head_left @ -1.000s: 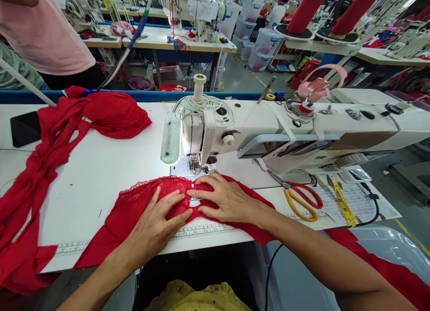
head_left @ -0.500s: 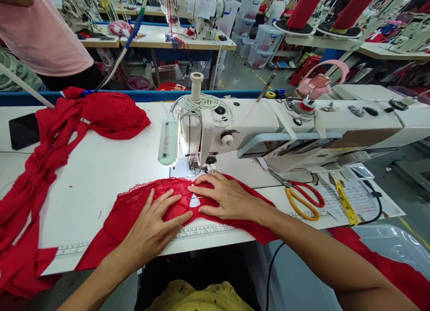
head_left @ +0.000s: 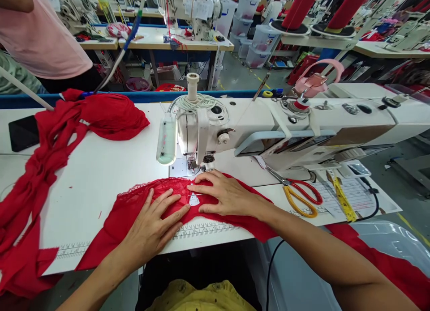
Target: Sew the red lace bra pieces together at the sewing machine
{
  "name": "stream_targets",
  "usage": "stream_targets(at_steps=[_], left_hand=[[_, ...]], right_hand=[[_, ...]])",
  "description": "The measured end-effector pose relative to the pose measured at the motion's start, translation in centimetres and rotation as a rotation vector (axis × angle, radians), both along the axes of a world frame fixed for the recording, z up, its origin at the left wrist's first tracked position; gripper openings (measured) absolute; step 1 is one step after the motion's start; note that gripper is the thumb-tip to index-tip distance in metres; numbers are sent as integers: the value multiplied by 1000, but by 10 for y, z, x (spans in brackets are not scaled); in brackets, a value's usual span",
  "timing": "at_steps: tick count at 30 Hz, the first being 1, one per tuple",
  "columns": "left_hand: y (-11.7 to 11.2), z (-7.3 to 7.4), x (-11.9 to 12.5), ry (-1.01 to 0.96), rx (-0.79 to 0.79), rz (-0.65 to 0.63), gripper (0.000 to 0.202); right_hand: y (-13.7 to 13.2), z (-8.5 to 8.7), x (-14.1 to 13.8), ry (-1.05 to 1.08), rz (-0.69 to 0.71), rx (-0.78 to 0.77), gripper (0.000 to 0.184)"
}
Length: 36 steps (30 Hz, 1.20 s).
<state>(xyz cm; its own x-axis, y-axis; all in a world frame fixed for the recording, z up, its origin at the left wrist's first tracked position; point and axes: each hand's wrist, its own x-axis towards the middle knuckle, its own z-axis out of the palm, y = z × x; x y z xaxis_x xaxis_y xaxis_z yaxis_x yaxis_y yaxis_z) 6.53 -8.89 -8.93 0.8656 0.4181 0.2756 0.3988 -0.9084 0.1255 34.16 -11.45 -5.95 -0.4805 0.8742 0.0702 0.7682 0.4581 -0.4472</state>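
Note:
Red fabric with a lace edge [head_left: 117, 221] lies on the white sewing table in front of the sewing machine [head_left: 248, 123]. My left hand [head_left: 152, 219] rests on its left part, fingers spread and flat. On the right part lies my right hand [head_left: 225, 194], fingers stretched out and apart, its upper fingertips near the presser foot [head_left: 193, 164]. A small white triangular piece [head_left: 194, 200] shows on the fabric between the hands, close to the right fingers. A thin pale line runs across the cloth there. Neither hand grips the fabric.
Scissors [head_left: 302, 197] with red and yellow handles lie right of the hands, beside a yellow tape measure [head_left: 344, 199]. Bunched red cloth [head_left: 110, 116] and a black phone [head_left: 23, 133] are at left. A person in pink [head_left: 57, 38] stands behind the table.
The camera view has shifted very slightly. Both hands stay almost in place on the red fabric, and the white triangular piece looks a little smaller beside the right fingers.

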Motion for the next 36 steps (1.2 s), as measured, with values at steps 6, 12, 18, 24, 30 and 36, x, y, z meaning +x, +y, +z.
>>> stream_targets(at_steps=[6,12,18,24,30,36], left_hand=[[0,0,0,15,32,10,43],[-2,1,1,32,42,23,43],[-5,11,8,-101,-1,31,40],[-3,12,29,-380,-101,34,25],[2,0,30,-402,-211,95,19],[3,1,27,-392,-263,93,25]], right_hand=[[3,4,1,16,-5,-47,60],[2,1,2,79,-15,-32,61],[-5,6,3,257,-43,85,32],[-10,0,-9,232,12,245,19],[-10,-13,-11,5,61,304,19],[-12,-13,-13,-138,48,287,26]])
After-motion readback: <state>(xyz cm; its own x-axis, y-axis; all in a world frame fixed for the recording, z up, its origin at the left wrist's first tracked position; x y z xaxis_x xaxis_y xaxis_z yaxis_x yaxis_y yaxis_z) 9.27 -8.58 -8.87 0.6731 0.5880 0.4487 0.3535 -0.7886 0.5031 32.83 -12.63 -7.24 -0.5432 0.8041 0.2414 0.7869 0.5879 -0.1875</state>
